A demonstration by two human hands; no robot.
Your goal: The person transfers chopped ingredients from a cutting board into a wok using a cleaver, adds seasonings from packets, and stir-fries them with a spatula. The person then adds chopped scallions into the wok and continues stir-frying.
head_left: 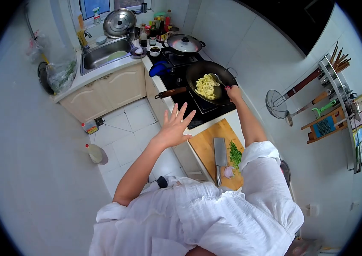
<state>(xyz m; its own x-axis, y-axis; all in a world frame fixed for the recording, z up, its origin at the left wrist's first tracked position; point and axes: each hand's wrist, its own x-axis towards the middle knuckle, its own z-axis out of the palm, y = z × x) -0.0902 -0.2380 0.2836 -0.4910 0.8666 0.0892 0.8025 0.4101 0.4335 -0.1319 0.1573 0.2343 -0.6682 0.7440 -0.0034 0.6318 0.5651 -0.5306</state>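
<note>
My right hand (234,93) is closed around the handle of a spatula (217,78), whose metal end rests in a dark wok (194,73). Pale yellow pieces of food (207,86) lie heaped in the wok, touching the spatula. My left hand (175,129) hangs in the air with its fingers spread, holding nothing. It is just short of the wok's wooden handle (171,92), apart from it. Below the hands, a wooden cutting board (202,142) bears a cleaver (219,152), chopped green herbs (235,154) and a pinkish piece like onion (228,172).
A lidded pan (184,44) stands on the far burner of the black stove (198,121). Bottles (152,35) and small bowls crowd the corner beside the sink (106,55). A blue cloth-like item (158,69) lies at the stove's edge. A strainer (276,104) hangs on the right wall.
</note>
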